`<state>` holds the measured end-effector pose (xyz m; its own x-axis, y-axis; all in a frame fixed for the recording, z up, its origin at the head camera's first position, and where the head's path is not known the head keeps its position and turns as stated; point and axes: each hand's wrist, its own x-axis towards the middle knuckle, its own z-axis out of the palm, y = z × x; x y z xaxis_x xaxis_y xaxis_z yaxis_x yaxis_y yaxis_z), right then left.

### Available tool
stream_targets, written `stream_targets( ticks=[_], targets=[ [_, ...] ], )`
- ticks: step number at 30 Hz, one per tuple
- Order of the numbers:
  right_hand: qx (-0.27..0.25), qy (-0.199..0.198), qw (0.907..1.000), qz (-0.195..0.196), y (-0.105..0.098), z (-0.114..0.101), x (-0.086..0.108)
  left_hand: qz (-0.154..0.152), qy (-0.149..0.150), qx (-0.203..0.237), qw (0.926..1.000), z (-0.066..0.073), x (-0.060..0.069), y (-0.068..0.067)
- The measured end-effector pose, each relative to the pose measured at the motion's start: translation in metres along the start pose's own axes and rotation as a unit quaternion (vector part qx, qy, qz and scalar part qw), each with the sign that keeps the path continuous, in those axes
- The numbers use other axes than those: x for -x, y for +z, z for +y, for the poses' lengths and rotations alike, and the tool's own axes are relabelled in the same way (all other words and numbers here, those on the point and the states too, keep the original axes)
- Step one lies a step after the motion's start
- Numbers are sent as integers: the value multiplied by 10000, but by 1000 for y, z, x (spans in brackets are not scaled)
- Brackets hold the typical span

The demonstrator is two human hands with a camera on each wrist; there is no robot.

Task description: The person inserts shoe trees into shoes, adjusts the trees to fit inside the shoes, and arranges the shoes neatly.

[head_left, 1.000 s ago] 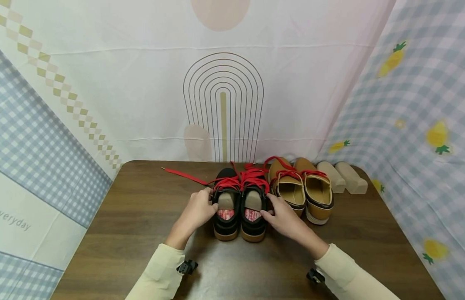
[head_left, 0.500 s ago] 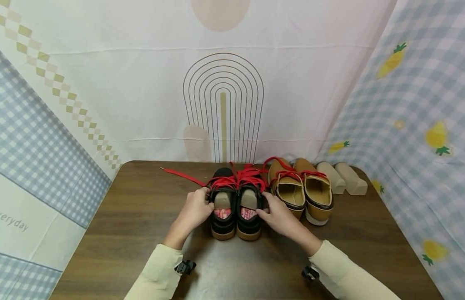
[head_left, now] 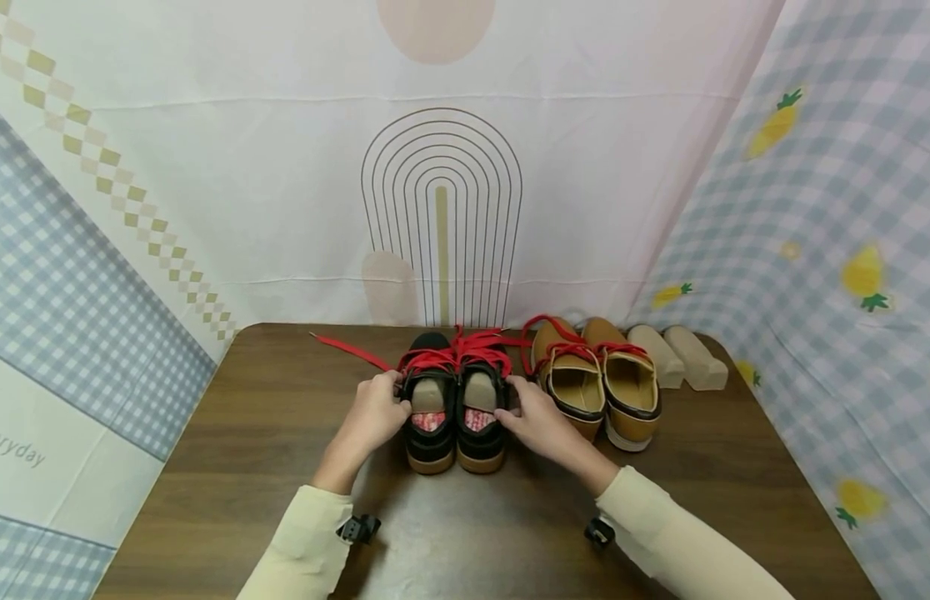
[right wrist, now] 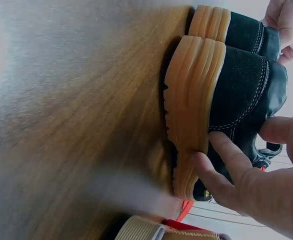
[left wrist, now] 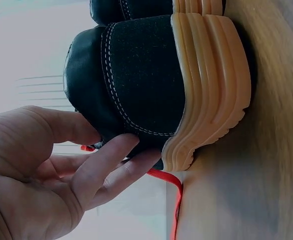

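Note:
Two black shoes with red laces and tan soles stand side by side on the table, heels toward the person. My left hand (head_left: 370, 414) holds the left black shoe (head_left: 430, 444) by its outer side, thumb at the opening's rim; the left wrist view shows the fingertips against its dark upper (left wrist: 141, 75). My right hand (head_left: 542, 421) holds the right black shoe (head_left: 481, 444) likewise, with thumb at the rim and fingers along the side and sole (right wrist: 191, 100). Inside each shoe are a beige insert (head_left: 427, 395) and a red-and-white patterned insole.
Right of the black shoes stand two tan shoes (head_left: 632, 425) with red laces. Two beige blocks (head_left: 693, 358) lie at the back right of the wooden table (head_left: 255, 467). A red lace (head_left: 352, 351) stretches out to the left. Patterned cloth hangs behind and at both sides.
Both hands and the pair of black shoes have shifted left, farther from the tan shoes. The trailing lace has moved left with them.

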<state>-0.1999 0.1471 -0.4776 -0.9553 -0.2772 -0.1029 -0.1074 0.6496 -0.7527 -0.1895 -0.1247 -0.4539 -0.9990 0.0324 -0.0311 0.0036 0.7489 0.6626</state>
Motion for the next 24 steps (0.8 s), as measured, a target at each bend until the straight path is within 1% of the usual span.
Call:
stream_targets(
  ticks=[6,15,20,24],
  targets=[
    [-29,-85,10000,35,6,-4,-11,9,-98,-110,9999,-5,-3,-7],
    [43,-347,9993,128,15,-10,-23,-31,-216,-152,9996,-15,-9,-19],
    [-153,-283,9995,35,19,-18,-25,-77,-339,-110,9993,-20,-11,-25],
    [-166,-242,9996,12,21,-22,-28,-76,-342,-143,9993,-21,-13,-29]
  ],
)
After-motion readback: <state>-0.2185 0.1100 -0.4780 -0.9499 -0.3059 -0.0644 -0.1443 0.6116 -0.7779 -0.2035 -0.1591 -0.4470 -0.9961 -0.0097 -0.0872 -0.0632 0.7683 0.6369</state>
